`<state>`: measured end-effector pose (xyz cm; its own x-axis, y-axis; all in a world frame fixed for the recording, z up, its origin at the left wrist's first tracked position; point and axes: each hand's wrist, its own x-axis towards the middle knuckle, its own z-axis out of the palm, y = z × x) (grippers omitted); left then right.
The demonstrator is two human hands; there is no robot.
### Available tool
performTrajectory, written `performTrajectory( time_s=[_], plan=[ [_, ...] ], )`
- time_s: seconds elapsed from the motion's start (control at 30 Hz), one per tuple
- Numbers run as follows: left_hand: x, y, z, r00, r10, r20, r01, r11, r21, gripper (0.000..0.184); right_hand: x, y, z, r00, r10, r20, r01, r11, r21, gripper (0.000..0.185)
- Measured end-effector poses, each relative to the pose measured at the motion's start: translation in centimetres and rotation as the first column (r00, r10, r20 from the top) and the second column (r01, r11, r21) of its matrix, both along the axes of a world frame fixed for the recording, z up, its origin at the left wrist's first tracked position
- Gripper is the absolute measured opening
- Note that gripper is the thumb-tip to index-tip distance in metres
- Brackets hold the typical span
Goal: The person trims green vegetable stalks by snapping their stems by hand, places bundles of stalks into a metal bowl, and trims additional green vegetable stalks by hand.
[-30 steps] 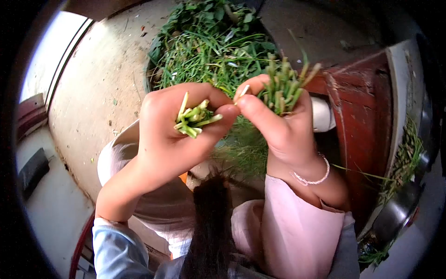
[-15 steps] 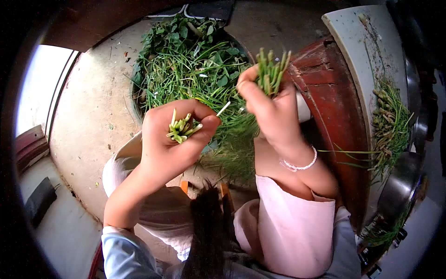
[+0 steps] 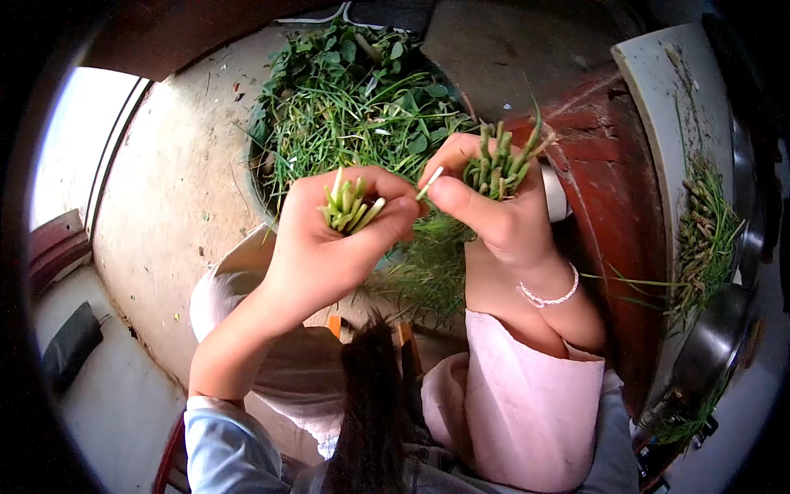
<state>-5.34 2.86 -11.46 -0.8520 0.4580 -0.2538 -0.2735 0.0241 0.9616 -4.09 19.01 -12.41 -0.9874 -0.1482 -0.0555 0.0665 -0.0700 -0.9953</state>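
Observation:
My left hand (image 3: 329,230) is closed around a bunch of pale green stems (image 3: 354,206), their cut ends pointing up. Between the fingertips of both hands is a single stem with a white end (image 3: 430,182). My right hand (image 3: 502,210) is wrapped round a thicker bundle of green stalks (image 3: 499,163), with its thumb and forefinger at the white end. Long thin green leaves (image 3: 432,263) hang blurred below the hands. Beyond them stands a round tub heaped with greens (image 3: 354,115).
A red wooden piece (image 3: 613,165) stands at the right, beside a pale board (image 3: 658,90) bearing a pile of thin greens (image 3: 708,230). A metal pan (image 3: 714,337) is at the far right. A dark object (image 3: 72,346) lies at the left.
My right hand was apart from my left half a second ago and has come back to the single stem at my left fingertips. Both hands still hold their bundles.

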Motion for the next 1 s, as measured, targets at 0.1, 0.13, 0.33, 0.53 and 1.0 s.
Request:
performTrajectory(
  time_s=[0.1, 0.13, 0.33, 0.53, 1.0],
  plan=[
    [-0.3, -0.6, 0.0, 0.990, -0.019, 0.142, 0.008, 0.997, 0.080, 0.009, 0.0, -0.7, -0.2, 1.000, -0.027, -0.001, 0.027, 0.999, -0.045, 0.006],
    [-0.4, -0.9, 0.6, 0.945, -0.028, 0.327, -0.018, 0.991, 0.135, 0.013, 0.0, -1.0, 0.3, 1.000, -0.019, 0.001, 0.020, 0.999, -0.045, 0.006],
    [0.0, -1.9, -1.6, 0.725, -0.269, 0.635, -0.255, 0.751, 0.609, 0.041, -0.4, -1.1, 1.2, 0.989, -0.130, 0.075, 0.133, 0.990, -0.038, 0.006],
    [0.3, -2.6, -2.0, 0.726, -0.226, 0.649, -0.329, 0.715, 0.617, 0.029, -1.0, -3.6, 0.8, 0.993, 0.021, -0.120, -0.025, 0.999, -0.026, 0.004],
    [-1.2, -5.4, -0.2, 0.787, -0.171, 0.593, -0.123, 0.898, 0.423, 0.021, -1.8, -4.6, 0.8, 0.820, 0.304, 0.485, 0.015, 0.835, -0.550, 0.017]
  ],
)
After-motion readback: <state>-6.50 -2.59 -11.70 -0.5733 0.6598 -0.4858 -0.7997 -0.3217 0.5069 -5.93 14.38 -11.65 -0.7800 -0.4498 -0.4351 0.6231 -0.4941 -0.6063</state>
